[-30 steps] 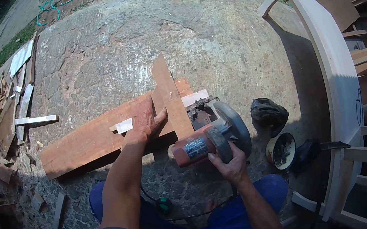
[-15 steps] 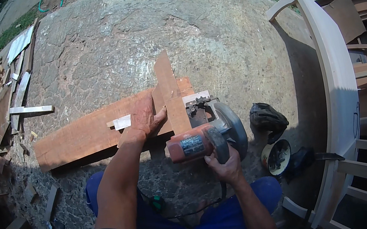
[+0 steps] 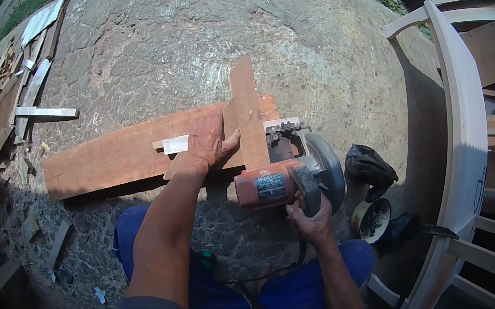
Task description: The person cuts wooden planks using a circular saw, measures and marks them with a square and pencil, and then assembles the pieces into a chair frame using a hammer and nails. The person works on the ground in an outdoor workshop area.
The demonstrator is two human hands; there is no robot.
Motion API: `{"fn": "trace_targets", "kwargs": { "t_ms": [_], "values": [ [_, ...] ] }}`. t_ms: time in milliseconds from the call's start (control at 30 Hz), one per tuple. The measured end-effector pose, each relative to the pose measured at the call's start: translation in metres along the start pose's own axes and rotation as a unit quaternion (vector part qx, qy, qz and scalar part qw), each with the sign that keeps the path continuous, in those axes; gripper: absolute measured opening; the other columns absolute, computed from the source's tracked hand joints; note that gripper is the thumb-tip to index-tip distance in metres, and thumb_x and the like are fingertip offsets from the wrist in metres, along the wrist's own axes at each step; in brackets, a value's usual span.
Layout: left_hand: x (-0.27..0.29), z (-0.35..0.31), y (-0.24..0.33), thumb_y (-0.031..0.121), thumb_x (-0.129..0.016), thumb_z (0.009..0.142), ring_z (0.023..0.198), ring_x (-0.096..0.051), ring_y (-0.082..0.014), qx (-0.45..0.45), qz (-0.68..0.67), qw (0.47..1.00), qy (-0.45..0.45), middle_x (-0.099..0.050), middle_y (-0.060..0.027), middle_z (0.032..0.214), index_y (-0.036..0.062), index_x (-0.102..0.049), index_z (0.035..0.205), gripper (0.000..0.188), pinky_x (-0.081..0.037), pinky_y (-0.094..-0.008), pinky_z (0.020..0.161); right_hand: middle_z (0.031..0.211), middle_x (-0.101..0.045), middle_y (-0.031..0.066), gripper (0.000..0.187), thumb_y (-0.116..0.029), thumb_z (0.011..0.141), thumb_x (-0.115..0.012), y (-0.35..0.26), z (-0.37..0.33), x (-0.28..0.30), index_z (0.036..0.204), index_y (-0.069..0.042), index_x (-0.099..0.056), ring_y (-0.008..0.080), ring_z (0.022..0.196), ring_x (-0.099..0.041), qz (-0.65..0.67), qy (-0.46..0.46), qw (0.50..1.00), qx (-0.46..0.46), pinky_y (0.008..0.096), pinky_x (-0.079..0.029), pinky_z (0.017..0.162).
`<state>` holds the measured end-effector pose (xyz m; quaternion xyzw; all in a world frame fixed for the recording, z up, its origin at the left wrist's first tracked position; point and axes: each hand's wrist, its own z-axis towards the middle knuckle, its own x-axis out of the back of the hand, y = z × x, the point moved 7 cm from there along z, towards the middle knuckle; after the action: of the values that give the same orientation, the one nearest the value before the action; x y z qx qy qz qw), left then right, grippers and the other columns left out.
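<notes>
A wide reddish-brown board [image 3: 97,156] lies crosswise in front of me. Across its right end stands a narrower wooden crosspiece [image 3: 244,93] with an angled far tip. My left hand [image 3: 209,140] bears down on smaller wood pieces atop the board, its thumb against the crosspiece's left side. A thin strip with a white patch [image 3: 176,145] pokes out beside that hand. My right hand [image 3: 314,218] is wrapped around the rear handle of a red and grey circular saw [image 3: 272,184]. The saw's base sits at the board's right end, beside the crosspiece; its blade is hidden.
A black plastic bag [image 3: 369,167] and a bowl [image 3: 372,222] with small dark items lie right of the saw. Farther right stands a pale wooden frame [image 3: 463,92]. Wood offcuts [image 3: 23,103] are piled at left. A dark cord [image 3: 270,272] runs between my knees.
The view has shifted slightly, so most things sit differently in the picture. Both hands keep their holds; the saw stays close beside the crosspiece with no clear movement along it.
</notes>
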<state>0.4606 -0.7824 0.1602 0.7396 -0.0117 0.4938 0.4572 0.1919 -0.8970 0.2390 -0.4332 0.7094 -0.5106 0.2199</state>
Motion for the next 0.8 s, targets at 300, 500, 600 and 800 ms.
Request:
{"fn": "trace_targets", "kwargs": {
  "t_ms": [300,500,600,800],
  "values": [
    [-0.004,-0.002,-0.007,0.044,-0.066,0.082,0.113,-0.057,-0.0409,0.000,-0.007,1.000,0.012,-0.062,-0.0233,0.116,0.0055,-0.052,0.136,0.067,-0.044,-0.0493,0.100,0.076,-0.057,-0.0023,0.027,0.000,0.082,-0.072,-0.002,0.001,-0.002,0.104,0.001,-0.057,0.0046,0.068,-0.053,0.022,0.002,1.000,-0.015,0.0221,-0.044,0.064],
    [-0.012,-0.001,-0.016,0.046,-0.066,0.083,0.114,-0.057,-0.0402,0.010,0.006,1.000,-0.005,-0.061,-0.0226,0.118,0.0033,-0.052,0.134,0.068,-0.044,-0.0481,0.101,0.074,-0.056,-0.0015,0.026,0.003,0.082,-0.071,-0.003,0.012,-0.005,0.103,0.000,-0.056,0.0044,0.064,-0.052,0.031,-0.004,0.999,-0.015,0.0209,-0.043,0.060],
    [-0.015,0.000,-0.020,0.046,-0.066,0.083,0.114,-0.057,-0.0396,-0.007,0.018,1.000,0.006,-0.061,-0.0225,0.120,0.0015,-0.051,0.134,0.070,-0.044,-0.0475,0.101,0.072,-0.056,-0.0011,0.025,0.004,0.083,-0.070,-0.008,0.018,-0.008,0.103,0.000,-0.055,0.0049,0.061,-0.052,0.037,-0.011,0.999,-0.017,0.0211,-0.042,0.057],
    [-0.009,0.000,-0.014,0.040,-0.066,0.084,0.111,-0.058,-0.0422,-0.035,-0.012,0.999,0.031,-0.061,-0.0243,0.118,0.0041,-0.049,0.138,0.067,-0.045,-0.0505,0.098,0.067,-0.055,0.0019,0.025,0.003,0.085,-0.066,-0.013,0.031,-0.010,0.105,0.000,-0.053,0.0083,0.049,-0.051,0.024,-0.015,1.000,-0.006,0.0244,-0.040,0.043]
  ]
}}
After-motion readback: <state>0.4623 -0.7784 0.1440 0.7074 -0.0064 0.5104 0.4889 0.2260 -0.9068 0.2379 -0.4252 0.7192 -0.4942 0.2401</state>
